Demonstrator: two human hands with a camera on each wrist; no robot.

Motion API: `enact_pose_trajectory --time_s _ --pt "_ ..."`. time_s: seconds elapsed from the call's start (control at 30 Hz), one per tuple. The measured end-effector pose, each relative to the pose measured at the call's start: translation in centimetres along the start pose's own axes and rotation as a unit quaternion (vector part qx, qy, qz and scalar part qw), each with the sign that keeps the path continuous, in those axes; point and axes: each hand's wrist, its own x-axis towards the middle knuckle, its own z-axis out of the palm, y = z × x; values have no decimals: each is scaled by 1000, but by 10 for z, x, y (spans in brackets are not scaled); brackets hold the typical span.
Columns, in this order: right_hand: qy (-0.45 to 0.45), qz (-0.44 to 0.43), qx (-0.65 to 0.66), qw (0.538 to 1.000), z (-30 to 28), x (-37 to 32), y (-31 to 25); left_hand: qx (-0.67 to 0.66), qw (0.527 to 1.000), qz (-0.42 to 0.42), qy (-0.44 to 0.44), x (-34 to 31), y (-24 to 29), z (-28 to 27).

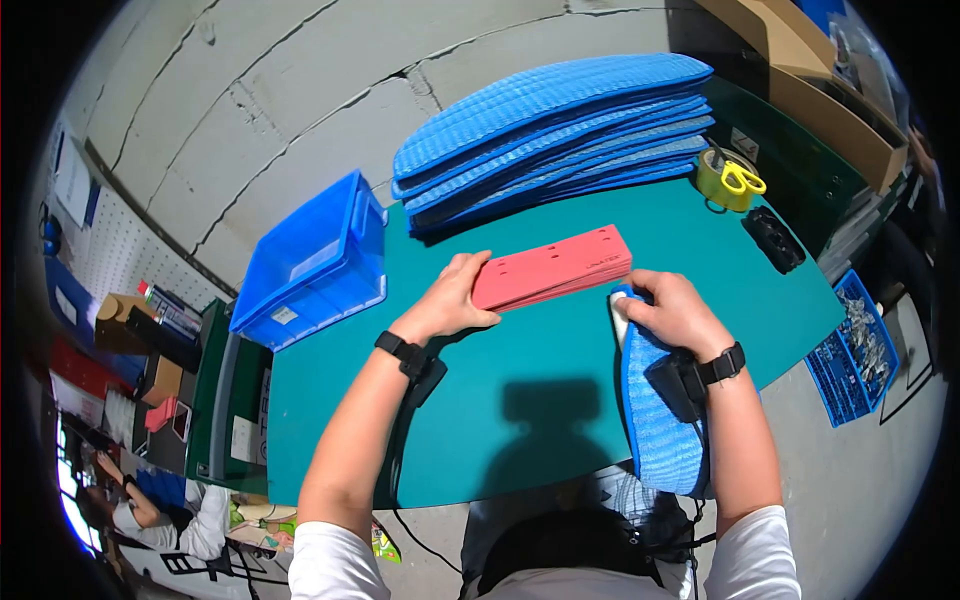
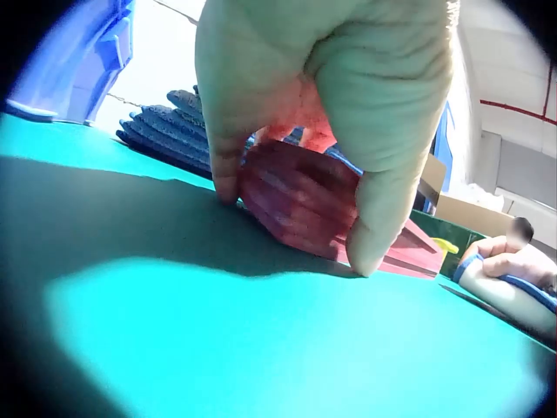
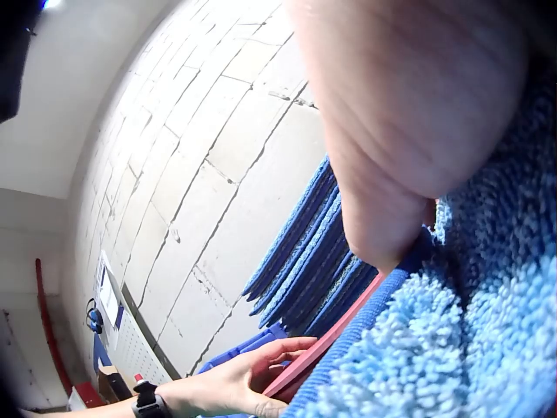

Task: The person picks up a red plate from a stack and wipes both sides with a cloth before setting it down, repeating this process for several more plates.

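A stack of flat red boards (image 1: 555, 268) with small holes and printed letters lies on the green table (image 1: 330, 410). My left hand (image 1: 450, 300) grips the stack's left end, thumb on the near side and fingers on the far side, as the left wrist view also shows on the red boards (image 2: 296, 200). My right hand (image 1: 682, 312) pinches the upper end of a blue mop pad (image 1: 660, 420) near the stack's right end. The pad hangs down past the table's front edge, its fluffy blue side (image 3: 392, 348) filling the lower right wrist view.
A pile of blue mop pads (image 1: 550, 130) stands at the back, with a blue bin (image 1: 315, 265) to its left. Yellow scissors (image 1: 740, 180), a tape roll (image 1: 722, 190) and a black object (image 1: 773, 240) lie at right. A blue basket (image 1: 855, 350) sits beyond the right edge.
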Motion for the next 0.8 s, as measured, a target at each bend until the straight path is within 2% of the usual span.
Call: enact_pose_trajectory --time_s 0.13,0.2,0.23,0.43,0.57,0.63,0.8 --pt "10 -28 -5 1000 2 0 5 -4 999 27 27 2 4 3" --pt "13 -23 -3 1000 0 -1 2 11 999 0 43 2 6 3" --pt "6 -17 -10 1000 0 -1 -1 17 998 21 61 2 6 4" --pt "-5 -3 -15 1000 -1 1 -7 10 998 -13 60 6 19 2" --pt "-18 1 -26 1000 -2 2 -7 -4 997 -3 82 18 30 3" --pt "-18 10 -5 1000 0 2 -3 29 999 -20 14 22 33 3" --pt "-4 -4 11 1000 1 -1 -1 -6 1000 -21 -16 18 17 8"
